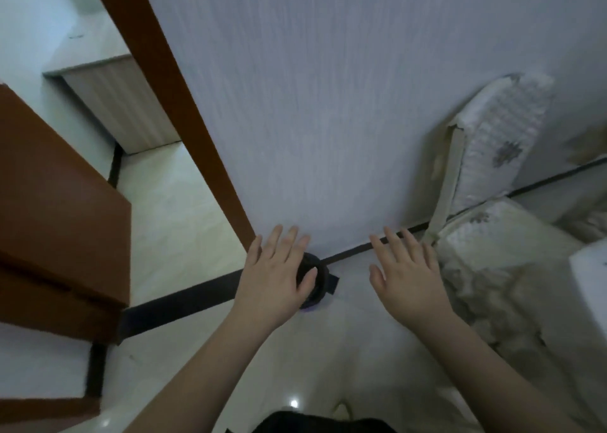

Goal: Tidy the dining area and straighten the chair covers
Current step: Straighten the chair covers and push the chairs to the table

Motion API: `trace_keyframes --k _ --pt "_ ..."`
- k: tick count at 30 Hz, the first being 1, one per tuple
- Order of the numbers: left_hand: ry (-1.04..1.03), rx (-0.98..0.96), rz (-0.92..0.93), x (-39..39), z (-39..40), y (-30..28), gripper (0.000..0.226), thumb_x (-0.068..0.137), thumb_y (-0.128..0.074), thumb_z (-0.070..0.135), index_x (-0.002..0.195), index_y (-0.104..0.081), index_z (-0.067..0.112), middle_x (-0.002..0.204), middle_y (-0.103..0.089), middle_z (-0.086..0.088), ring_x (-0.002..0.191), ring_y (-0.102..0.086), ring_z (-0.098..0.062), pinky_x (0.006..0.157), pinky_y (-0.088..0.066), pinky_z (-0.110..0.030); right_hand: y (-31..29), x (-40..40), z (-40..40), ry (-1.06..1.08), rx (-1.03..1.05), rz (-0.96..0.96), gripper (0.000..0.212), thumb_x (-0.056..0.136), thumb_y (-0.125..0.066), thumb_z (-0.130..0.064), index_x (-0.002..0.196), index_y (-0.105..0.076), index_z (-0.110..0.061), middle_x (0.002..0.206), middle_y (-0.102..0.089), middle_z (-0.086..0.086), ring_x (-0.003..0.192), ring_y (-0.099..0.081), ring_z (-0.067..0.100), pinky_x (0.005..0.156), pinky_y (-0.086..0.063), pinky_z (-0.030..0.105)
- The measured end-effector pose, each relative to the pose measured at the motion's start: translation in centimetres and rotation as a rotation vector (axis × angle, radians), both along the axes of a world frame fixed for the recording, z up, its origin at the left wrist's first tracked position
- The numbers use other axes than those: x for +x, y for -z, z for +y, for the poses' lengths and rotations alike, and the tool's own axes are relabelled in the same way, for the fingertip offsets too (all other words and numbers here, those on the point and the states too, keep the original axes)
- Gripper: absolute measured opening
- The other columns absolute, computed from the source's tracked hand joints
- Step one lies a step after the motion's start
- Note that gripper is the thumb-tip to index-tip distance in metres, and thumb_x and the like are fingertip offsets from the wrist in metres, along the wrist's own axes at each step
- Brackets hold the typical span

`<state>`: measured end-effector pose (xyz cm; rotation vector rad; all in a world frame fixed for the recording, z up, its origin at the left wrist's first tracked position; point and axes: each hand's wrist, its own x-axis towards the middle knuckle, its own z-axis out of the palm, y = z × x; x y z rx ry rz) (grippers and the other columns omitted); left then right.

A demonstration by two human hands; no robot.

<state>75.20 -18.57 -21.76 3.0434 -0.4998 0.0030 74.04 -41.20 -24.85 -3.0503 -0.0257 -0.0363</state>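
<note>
Chair cover (pixel 502 143), white w/ grey flower print, sits at right of frame on a chair (pixel 450 183) pushed near the wall; seat part of same fabric lies lower right, rumpled, backrest part upright above it. Nearest to camera: dark clothing at bottom edge, then both bare forearms reaching fwd over glossy pale floor (pixel 184 215) (one bright light reflection low centre). Left hand (pixel 276 268): palm down, fingers straight and spread, nothing grasped; it overlaps a small dark round object (pixel 320 279) on the floor by the wall base, contact cannot be judged. Right hand (pixel 407 275): also palm down, fingers extended and apart, empty, hovering just left of the seat fabric, not touching it as far as visible. Behind hands: black baseboard strip (pixel 358 248) running along foot of pale textured wall (pixel 328 104). Left of wall: brown wooden door frame (pixel 170 81), angled in wide-angle view. Left edge: brown wooden furniture (pixel 56 202). Farthest, upper left thru doorway: light wood-grain cabinet (pixel 121 104). White box-like corner at right edge, unidentified.
</note>
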Motion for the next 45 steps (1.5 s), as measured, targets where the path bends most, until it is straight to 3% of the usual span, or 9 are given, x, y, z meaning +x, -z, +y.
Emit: trace_keyframes --k 10,15,19,23,28,34,38,41,45 --pt "0.313 -0.048 -0.077 17.9 -10.3 2.1 0.065 0.091 -0.029 0.055 0.146 -0.039 0.021 0.152 -0.036 -0.002 0.142 -0.028 -0.024 0.114 -0.012 -0.045 -0.1 10.6 -7.9 0.293 -0.019 -0.002 0.055 0.087 -0.034 -0.040 0.137 -0.047 -0.021 0.146 -0.042 0.008 0.134 -0.037 0.034 0.109 -0.026 0.054" --pt "0.418 -0.128 -0.114 28.0 -14.9 0.5 0.066 0.092 -0.021 0.057 0.149 -0.030 0.024 0.157 -0.025 0.001 0.146 -0.015 -0.020 0.117 -0.002 -0.040 -1.4 17.3 -11.8 0.421 -0.035 -0.006 0.055 0.095 -0.029 -0.042 0.148 -0.025 -0.029 0.158 -0.018 0.000 0.145 -0.012 0.026 0.116 -0.005 0.047" --pt "0.515 -0.119 -0.094 34.4 -18.8 0.4 0.069 0.091 -0.014 0.058 0.151 -0.025 0.025 0.159 -0.019 0.002 0.147 -0.008 -0.019 0.117 0.001 -0.041 -2.0 20.4 -14.4 0.525 -0.051 -0.021 0.063 0.090 -0.018 -0.047 0.147 -0.032 -0.025 0.156 -0.026 0.003 0.143 -0.020 0.029 0.116 -0.009 0.048" --pt "0.640 -0.103 -0.056 38.1 -24.3 0.3 0.071 0.090 -0.009 0.059 0.151 -0.025 0.025 0.159 -0.018 0.002 0.147 -0.006 -0.019 0.117 0.001 -0.041 -1.7 22.6 -17.1 0.602 -0.053 0.009 0.063 0.089 -0.021 -0.048 0.145 -0.037 -0.024 0.153 -0.031 0.004 0.141 -0.025 0.030 0.113 -0.004 0.044" --pt "0.740 -0.109 -0.060 42.2 -32.0 0.5 0.068 0.092 -0.016 0.058 0.149 -0.031 0.024 0.156 -0.027 0.000 0.146 -0.015 -0.021 0.117 -0.007 -0.044 -0.9 25.5 -23.0 0.675 -0.068 -0.012 0.057 0.087 -0.037 -0.043 0.139 -0.046 -0.022 0.147 -0.042 0.007 0.136 -0.036 0.032 0.110 -0.015 0.047" --pt "0.743 -0.024 -0.051 47.4 -41.2 1.2 0.070 0.090 -0.011 0.060 0.150 -0.025 0.025 0.159 -0.020 0.002 0.147 -0.010 -0.019 0.118 -0.006 -0.045 0.0 30.1 -30.5 0.697 -0.030 -0.001 0.060 0.090 -0.026 -0.047 0.141 -0.043 -0.021 0.148 -0.041 0.008 0.136 -0.036 0.032 0.111 -0.027 0.051" --pt "0.749 -0.006 -0.076 50.3 -46.5 0.6 0.070 0.090 -0.012 0.059 0.150 -0.027 0.025 0.158 -0.022 0.000 0.147 -0.013 -0.020 0.117 -0.007 -0.044 -0.4 33.0 -34.9 0.672 -0.042 -0.001 0.063 0.091 -0.018 -0.051 0.146 -0.033 -0.025 0.154 -0.030 0.004 0.142 -0.025 0.028 0.113 -0.011 0.046" --pt "0.756 0.023 -0.113 52.3 -49.8 0.3 0.069 0.091 -0.014 0.057 0.149 -0.029 0.024 0.157 -0.025 -0.002 0.146 -0.016 -0.022 0.117 -0.010 -0.045 0.0 35.5 -38.0 0.639 -0.037 0.000 0.061 0.091 -0.025 -0.050 0.143 -0.039 -0.024 0.150 -0.037 0.005 0.139 -0.031 0.028 0.111 -0.010 0.045" --pt "0.749 0.049 -0.077 54.4 -52.6 0.7 0.068 0.091 -0.009 0.057 0.151 -0.022 0.027 0.159 -0.018 -0.001 0.147 -0.009 -0.021 0.117 -0.005 -0.042 0.3 38.5 -40.8 0.609 0.014 -0.018 0.062 0.090 -0.021 -0.052 0.145 -0.034 -0.026 0.154 -0.030 0.003 0.142 -0.025 0.028 0.114 -0.011 0.045"
